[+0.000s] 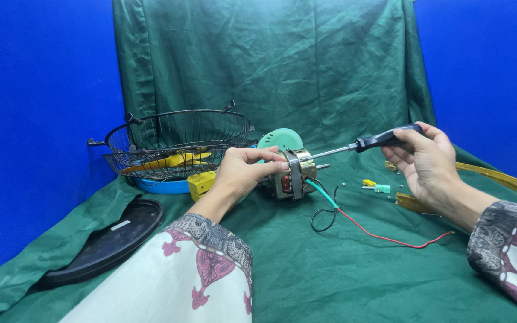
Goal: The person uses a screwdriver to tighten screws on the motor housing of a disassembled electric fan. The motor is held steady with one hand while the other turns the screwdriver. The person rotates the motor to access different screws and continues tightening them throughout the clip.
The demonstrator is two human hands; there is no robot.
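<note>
Mid-worktop on the green cloth, left hand (242,172) has fingers clamped on the small metal fan motor with copper windings (291,174) to steady it, right hand (426,160) fingers closed round the black-handled screwdriver (363,143), tip at its top, black wire grille (178,143) far left.

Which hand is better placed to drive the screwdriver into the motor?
The right hand: it already grips the screwdriver by its black handle, tip at the motor. The left hand is occupied steadying the motor on the green cloth.
</note>
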